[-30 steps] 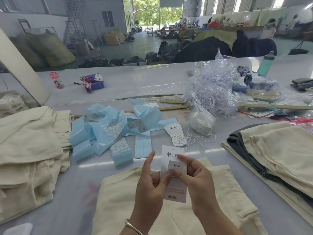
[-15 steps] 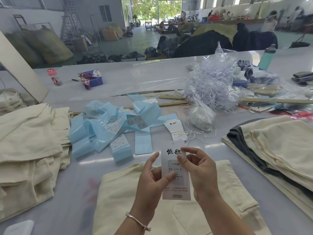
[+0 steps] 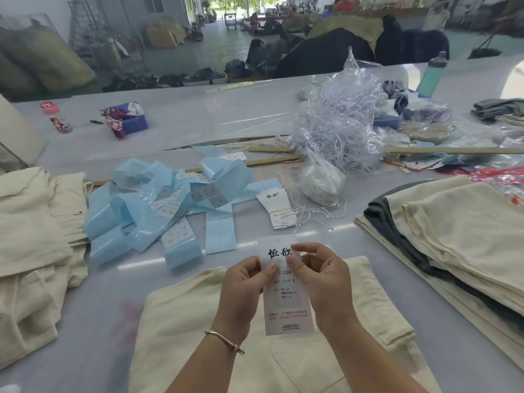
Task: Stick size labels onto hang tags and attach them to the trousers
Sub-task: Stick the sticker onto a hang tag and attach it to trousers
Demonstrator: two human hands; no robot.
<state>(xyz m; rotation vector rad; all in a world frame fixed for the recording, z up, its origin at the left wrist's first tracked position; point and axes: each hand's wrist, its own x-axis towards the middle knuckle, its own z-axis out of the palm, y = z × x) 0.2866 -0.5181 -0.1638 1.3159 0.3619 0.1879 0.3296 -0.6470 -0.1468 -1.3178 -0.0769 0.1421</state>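
A white hang tag [image 3: 286, 304] with black characters and a printed size label reading 1103# and S stands upright in front of me. My left hand [image 3: 243, 287] pinches its left edge. My right hand [image 3: 320, 276] pinches the tag near the top right, thumb on the face. Beneath both hands lies a folded pair of cream trousers [image 3: 181, 336]. Blue label backing strips [image 3: 158, 205] with small white size labels lie in a loose heap ahead on the left. A small stack of hang tags [image 3: 276, 205] with white strings [image 3: 312, 211] lies just beyond.
A pile of cream trousers [image 3: 31, 239] fills the left side. Folded cream and dark trousers [image 3: 453, 231] are stacked on the right. A crumpled clear plastic bag [image 3: 337, 123], wooden rulers [image 3: 453, 150], a teal bottle [image 3: 431, 75] and a blue box [image 3: 127, 120] sit farther back.
The hang tag has risen and turned more upright toward me, so its whole printed face shows. My right fingers have shifted from the label area up to the tag's top.
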